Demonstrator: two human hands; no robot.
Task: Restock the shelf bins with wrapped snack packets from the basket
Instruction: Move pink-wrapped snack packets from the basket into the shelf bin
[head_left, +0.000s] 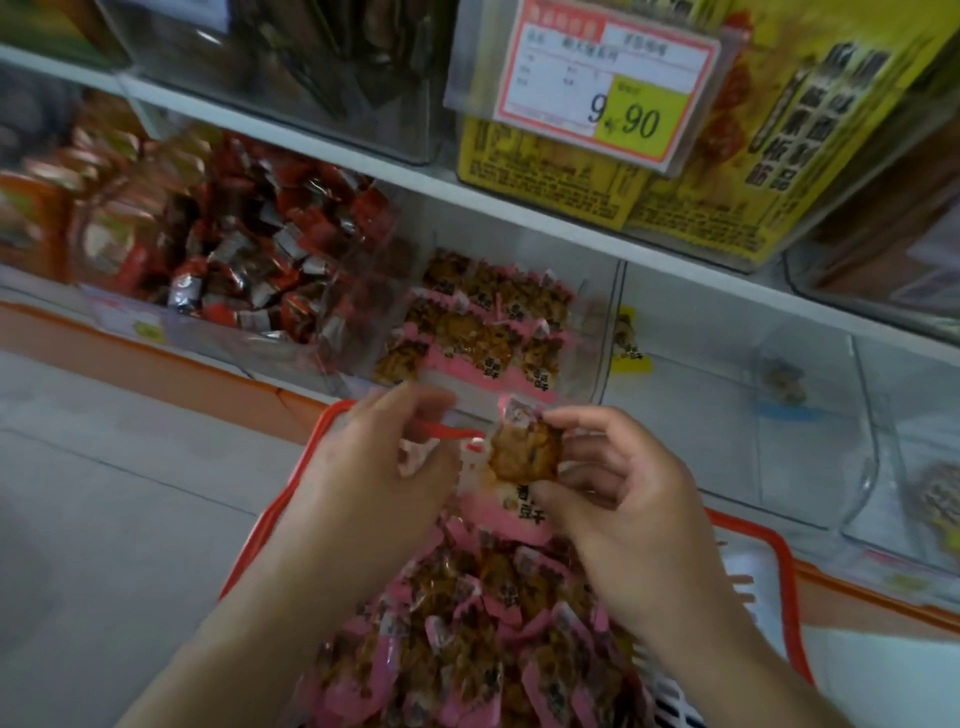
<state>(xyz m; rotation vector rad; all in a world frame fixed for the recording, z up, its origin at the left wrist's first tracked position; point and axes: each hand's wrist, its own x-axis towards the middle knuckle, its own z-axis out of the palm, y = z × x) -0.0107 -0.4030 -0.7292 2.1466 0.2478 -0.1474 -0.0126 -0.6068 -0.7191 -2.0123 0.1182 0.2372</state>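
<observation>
Pink-wrapped packet sits mid-frame, over the red basket heaped with more. My right hand pinches it at three o'clock, grip clamped; left hand curls on its nine o'clock edge. Clear bin at twelve, part-filled.

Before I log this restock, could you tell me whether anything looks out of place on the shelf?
Nothing stands out. Both hands, left hand and right hand, hold a pink packet over the basket; matching packets fill the bin.

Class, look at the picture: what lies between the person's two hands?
In the head view, one pink-edged clear snack packet spans between the left hand and right hand; both pinch it.
</observation>
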